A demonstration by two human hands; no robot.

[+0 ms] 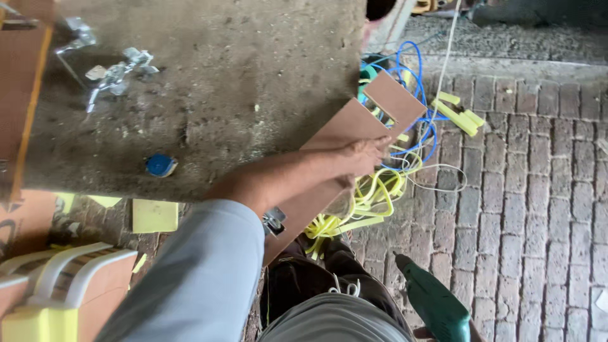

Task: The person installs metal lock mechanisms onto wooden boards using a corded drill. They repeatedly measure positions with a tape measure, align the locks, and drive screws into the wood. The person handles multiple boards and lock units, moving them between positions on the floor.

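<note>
My left hand (364, 155) reaches across from the lower left, its fingers closed on the edge of a long brown board (392, 101) with a notch cut in its far end. The board lies slanted at the right edge of a dusty grey worktable (221, 95) and hangs out over the floor. A small metal fitting (273, 220) sits by the board's near end, under my forearm. At the bottom right, my right hand (419, 333) is barely in view at the frame's edge, gripping a green power drill (434, 304) whose nose points up and left.
A blue round cap (161, 165) and several metal brackets (117, 73) lie on the worktable. Yellow strips (373, 196), blue cable (415, 76) and yellow blocks (459, 114) are tangled on the brick floor (525, 209). A yellow-and-white seat (63, 285) stands bottom left.
</note>
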